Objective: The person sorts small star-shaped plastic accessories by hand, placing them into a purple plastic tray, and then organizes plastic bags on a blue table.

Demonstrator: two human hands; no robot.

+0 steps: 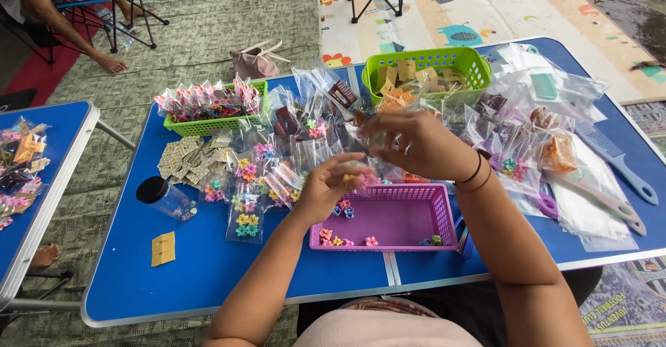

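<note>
Over the pink basket [406, 218] my left hand [329, 187] pinches small coloured flower-shaped hair clips between its fingers. My right hand [416, 142] hovers just above and to the right, fingers curled round a small clear plastic bag that is partly blurred. A few loose flower clips [343, 209] lie inside the pink basket. Both hands are close together, nearly touching, above the blue folding table [208, 271].
Filled clear bags of clips [246, 215] cover the table's middle. Two green baskets [208, 126] [475, 62] stand at the back. A dark-capped jar [163, 198] and yellow card [163, 248] lie left. Combs [614, 159] lie right. Another blue table [48, 180] stands at left; a seated person [41, 7] is far behind.
</note>
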